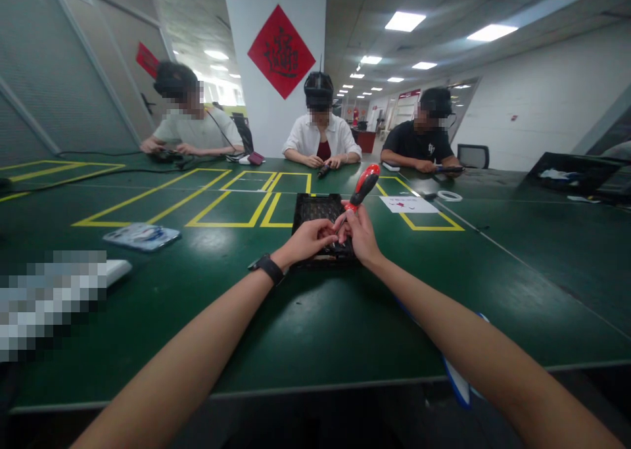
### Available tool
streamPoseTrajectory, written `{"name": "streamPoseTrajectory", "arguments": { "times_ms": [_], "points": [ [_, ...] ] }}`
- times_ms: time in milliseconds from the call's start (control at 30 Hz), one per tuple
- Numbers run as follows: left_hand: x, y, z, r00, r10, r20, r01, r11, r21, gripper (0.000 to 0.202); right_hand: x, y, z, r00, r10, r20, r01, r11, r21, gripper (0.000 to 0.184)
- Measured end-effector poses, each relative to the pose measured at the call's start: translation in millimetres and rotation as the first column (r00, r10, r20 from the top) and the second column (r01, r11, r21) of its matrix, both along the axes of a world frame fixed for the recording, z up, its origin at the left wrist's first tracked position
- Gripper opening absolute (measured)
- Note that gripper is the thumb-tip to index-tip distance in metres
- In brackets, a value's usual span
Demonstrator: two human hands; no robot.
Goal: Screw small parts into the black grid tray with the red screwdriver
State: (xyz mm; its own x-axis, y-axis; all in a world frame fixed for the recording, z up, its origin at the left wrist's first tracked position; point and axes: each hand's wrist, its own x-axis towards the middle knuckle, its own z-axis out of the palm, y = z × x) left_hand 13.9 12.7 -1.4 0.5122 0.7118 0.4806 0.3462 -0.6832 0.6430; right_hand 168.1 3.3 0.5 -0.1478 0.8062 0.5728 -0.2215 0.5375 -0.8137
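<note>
A screwdriver [363, 187] with a red and black handle leans up and to the right in my right hand [363, 235], whose fingers are closed round its lower part. My left hand [309, 240], with a black band at the wrist, is close beside it, its fingers pinched together near the screwdriver's lower end. What the left fingers hold, if anything, is too small to make out. Under both hands lies a black plastic tray [306, 207] with a gridded bottom. My hands hide part of its inside, along with the screwdriver's tip.
On the green table [276, 330], a blue-white patterned flat object [142, 236] lies left. Right are a white printed sheet [408, 204] and a tape roll [449, 196]. Yellow tape marks rectangles. Across sit three people, including a person in white [296, 137]. A black bin [572, 175] stands far right.
</note>
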Motion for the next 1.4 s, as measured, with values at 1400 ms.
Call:
{"name": "streamPoseTrajectory", "arguments": {
  "times_ms": [1400],
  "points": [
    [-9, 10, -2.5, 0.900, 0.235, 0.367, -0.177, 0.967, -0.186, 0.027, -1, 10, -7.5, 0.927, -0.229, 0.296, 0.213, 0.973, 0.084, 0.024]
  ]
}}
